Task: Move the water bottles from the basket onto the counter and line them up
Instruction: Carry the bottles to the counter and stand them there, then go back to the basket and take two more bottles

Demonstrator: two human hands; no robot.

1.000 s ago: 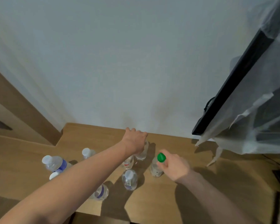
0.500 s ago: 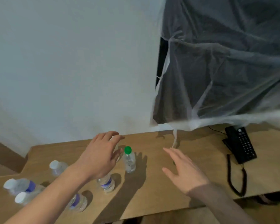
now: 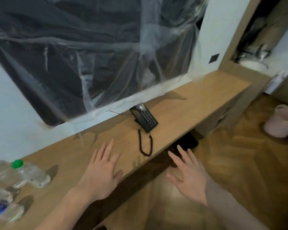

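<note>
A long wooden counter is seen from above, running from the lower left of the frame to the upper right. Several clear plastic water bottles are grouped at the far lower left, blurred, one with a green cap; whether they form a neat line cannot be told. The left hand is held over the counter's front edge at lower centre, fingers straight and spread, nothing held. The right hand is held out beyond the edge, over the wooden floor, fingers likewise spread and empty. A pale pink basket is seen on the floor at the right edge, well apart from both hands; its contents cannot be made out. The bottles are judged to be fairly light when small, smooth, and thin-walled enough to dent, so a grip around the middle of the body or just under the cap is judged best. A black telephone with a coiled cord lies on the counter at centre, where a longer row might be obstructed. A dark screen draped in plastic sheeting fills the upper left.
</note>
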